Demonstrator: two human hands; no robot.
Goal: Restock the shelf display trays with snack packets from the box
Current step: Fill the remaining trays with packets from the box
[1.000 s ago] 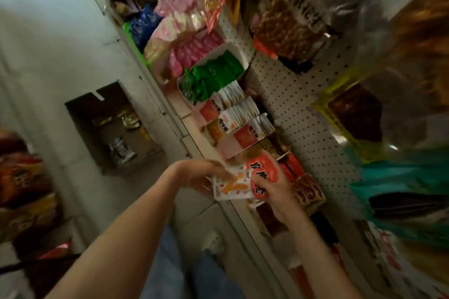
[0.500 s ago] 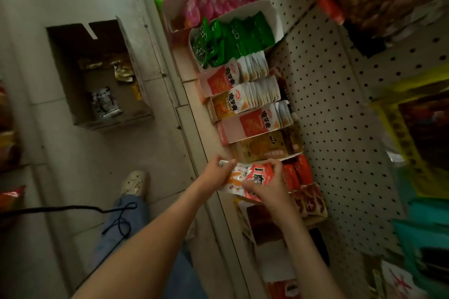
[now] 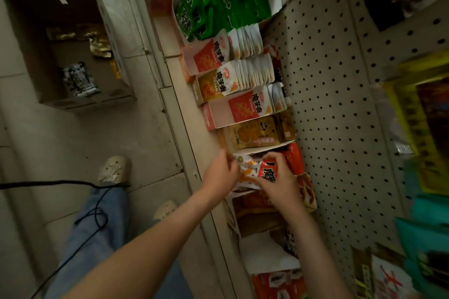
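I pinch the snack packets (image 3: pixel 252 172) between my left hand (image 3: pixel 222 173) and right hand (image 3: pixel 279 183), a display tray (image 3: pixel 264 152) just beyond my fingers.

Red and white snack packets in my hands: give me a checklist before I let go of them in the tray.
1. Left hand grips red and white snack packets: ok.
2. Right hand holds them too: ok.
3. Packets at white cardboard tray: ok.
4. Packets seated fully: cannot tell.
5. Brown cardboard box holds stock: ok.
6. Black cord clear of blue-jeaned leg: not ok.
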